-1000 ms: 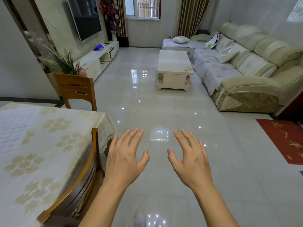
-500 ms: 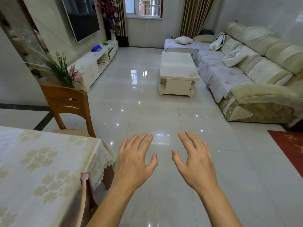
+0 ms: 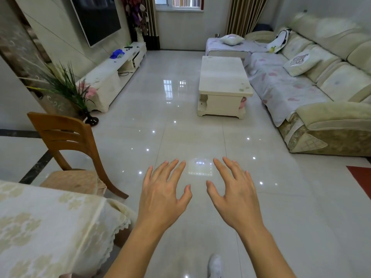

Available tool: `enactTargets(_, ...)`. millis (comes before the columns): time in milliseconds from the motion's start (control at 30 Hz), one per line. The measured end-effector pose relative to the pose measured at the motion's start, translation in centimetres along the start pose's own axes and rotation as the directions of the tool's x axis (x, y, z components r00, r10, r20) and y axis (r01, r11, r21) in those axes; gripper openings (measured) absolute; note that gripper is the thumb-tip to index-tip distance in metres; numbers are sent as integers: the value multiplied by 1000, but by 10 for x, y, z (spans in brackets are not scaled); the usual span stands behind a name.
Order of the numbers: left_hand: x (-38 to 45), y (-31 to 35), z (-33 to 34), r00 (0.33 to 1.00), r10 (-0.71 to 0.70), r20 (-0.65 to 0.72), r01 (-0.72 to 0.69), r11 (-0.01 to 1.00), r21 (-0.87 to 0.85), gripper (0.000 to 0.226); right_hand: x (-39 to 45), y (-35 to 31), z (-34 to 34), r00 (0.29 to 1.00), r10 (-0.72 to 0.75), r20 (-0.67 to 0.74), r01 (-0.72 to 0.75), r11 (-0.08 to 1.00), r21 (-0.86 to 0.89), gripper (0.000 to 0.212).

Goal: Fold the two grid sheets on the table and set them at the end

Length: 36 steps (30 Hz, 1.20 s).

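My left hand (image 3: 160, 195) and my right hand (image 3: 234, 195) hover side by side over the glossy tiled floor, palms down, fingers spread, holding nothing. The dining table (image 3: 46, 223), covered by a cream cloth with pale flower prints, fills the lower left corner; its corner lies just left of my left forearm. No grid sheet shows on the part of the table in view.
A wooden chair (image 3: 68, 145) stands at the table's far side. A potted plant (image 3: 66, 89) and a white TV cabinet (image 3: 112, 75) line the left wall. A white coffee table (image 3: 223, 85) and a cream sofa (image 3: 313, 91) sit ahead and right. A white shoe (image 3: 214, 265) shows below.
The view has swung right and forward, away from the table; the grid sheet seen at the far left a second ago has left the frame. Both hands stay open and spread.
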<state>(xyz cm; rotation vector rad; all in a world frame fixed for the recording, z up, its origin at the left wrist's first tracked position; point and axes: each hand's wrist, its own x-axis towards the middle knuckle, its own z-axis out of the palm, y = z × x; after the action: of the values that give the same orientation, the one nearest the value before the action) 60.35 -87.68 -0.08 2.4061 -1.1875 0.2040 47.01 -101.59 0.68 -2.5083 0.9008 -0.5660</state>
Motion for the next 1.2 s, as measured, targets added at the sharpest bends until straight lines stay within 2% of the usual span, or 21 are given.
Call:
enactTargets(333,150,31,42,989,-127,-75,131,991,41,61,168,56,-17,992,-123,26,122,991,50,66)
enactTargets(633,224,15,69,964,-251,-91,258,962,85,61,267,68,11,970,-204,135,192,977,96,60)
enactTargets(900,275,-50,83,932,-342,-119,354,930,100,60,348,38,70,934,-318,162,302,946,116,62)
enactTargets(1200,374,-167,69,886,-435,-162,456,881,124,62,470,-50,154,883,-436,172,422,899,113,62)
